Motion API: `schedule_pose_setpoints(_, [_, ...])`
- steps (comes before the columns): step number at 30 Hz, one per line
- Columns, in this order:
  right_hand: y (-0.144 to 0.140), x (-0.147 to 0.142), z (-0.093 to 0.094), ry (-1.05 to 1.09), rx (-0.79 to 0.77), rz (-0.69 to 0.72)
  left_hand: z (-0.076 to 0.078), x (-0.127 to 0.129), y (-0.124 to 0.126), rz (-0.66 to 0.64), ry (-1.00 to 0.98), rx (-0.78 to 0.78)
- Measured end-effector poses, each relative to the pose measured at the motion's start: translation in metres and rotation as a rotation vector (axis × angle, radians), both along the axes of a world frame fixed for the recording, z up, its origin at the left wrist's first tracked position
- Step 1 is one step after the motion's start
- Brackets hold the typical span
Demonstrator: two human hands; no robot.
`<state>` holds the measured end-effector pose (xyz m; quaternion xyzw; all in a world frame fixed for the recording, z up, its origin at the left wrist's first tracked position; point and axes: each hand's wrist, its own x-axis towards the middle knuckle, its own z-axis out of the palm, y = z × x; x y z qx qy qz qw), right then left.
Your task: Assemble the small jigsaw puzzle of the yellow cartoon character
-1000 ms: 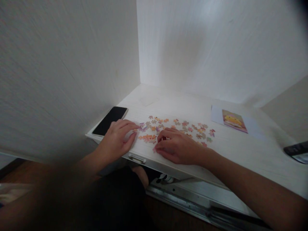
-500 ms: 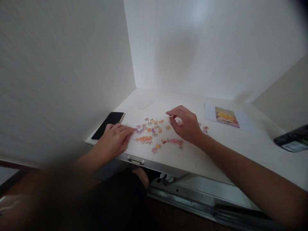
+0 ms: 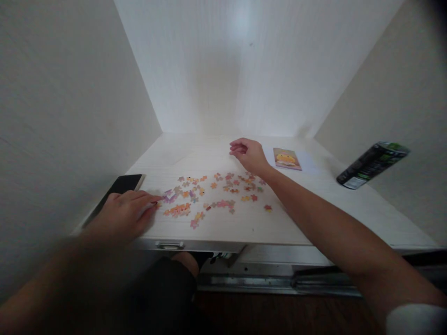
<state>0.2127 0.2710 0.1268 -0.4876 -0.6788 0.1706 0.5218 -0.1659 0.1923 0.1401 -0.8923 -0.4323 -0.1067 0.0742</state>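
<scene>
My left hand rests at the table's left front, fingers stretched out. Its fingertips touch or nearly touch the purple puzzle pieces, and a small dark-and-orange bit shows by them, too blurred to name. My right hand is over the back of the table, beyond the pieces, with fingers loosely bent and a gap between them; I see nothing in it. Between the hands lie joined orange pieces, a joined pink strip and several loose puzzle pieces. Some pieces are partly behind my right forearm.
A picture card with a yellow figure lies on white paper at the back right. Toward the right wall stands a dark can. A black phone lies beside my left hand. White walls enclose the table.
My right hand has moved away from above the pieces toward the back of the table, uncovering several pieces. My left hand stays by the purple pieces. The camera view has turned right.
</scene>
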Motion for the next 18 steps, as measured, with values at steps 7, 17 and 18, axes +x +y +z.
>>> schedule_pose_setpoints(7, [-0.008,0.023,0.021,-0.286,-0.479,0.393,-0.001,0.006,-0.003,-0.021,-0.101,0.004])
schedule_pose_setpoints(17, [-0.010,0.049,0.041,-0.618,-0.558,0.302,-0.003,0.041,-0.043,-0.289,-0.242,0.026])
schedule_pose_setpoints(18, [-0.010,0.052,0.042,-0.626,-0.566,0.305,-0.005,0.045,-0.046,-0.344,-0.237,0.024])
